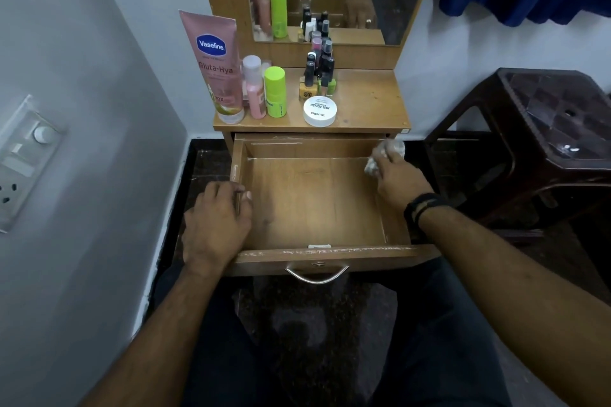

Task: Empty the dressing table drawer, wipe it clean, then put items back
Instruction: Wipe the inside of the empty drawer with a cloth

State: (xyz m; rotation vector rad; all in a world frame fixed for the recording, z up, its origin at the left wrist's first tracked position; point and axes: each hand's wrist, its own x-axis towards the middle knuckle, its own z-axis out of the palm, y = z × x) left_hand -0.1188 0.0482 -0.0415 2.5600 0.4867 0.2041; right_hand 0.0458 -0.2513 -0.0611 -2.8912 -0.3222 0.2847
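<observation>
Wiping: right hand (395, 172) is pinching a crumpled white cloth (380, 155) in the drawer (317, 254) far-right corner; unwiped floor is lying leftward, where left hand (216, 220) is gripping the side wall.

The drawer (314, 201) is orange-brown wood grain with white scuffs along its rims. On the desk (367, 99), same wood tone, the left edge carries a pink Vaseline tube (216, 66) with a blue logo, a pale pink bottle (254, 89) and a lime-green bottle (275, 92). Near the front edge sits a white round tub (320, 112) with black lettering. The cloth (380, 155) is whitish; the stool (542, 142) is dark maroon.
</observation>
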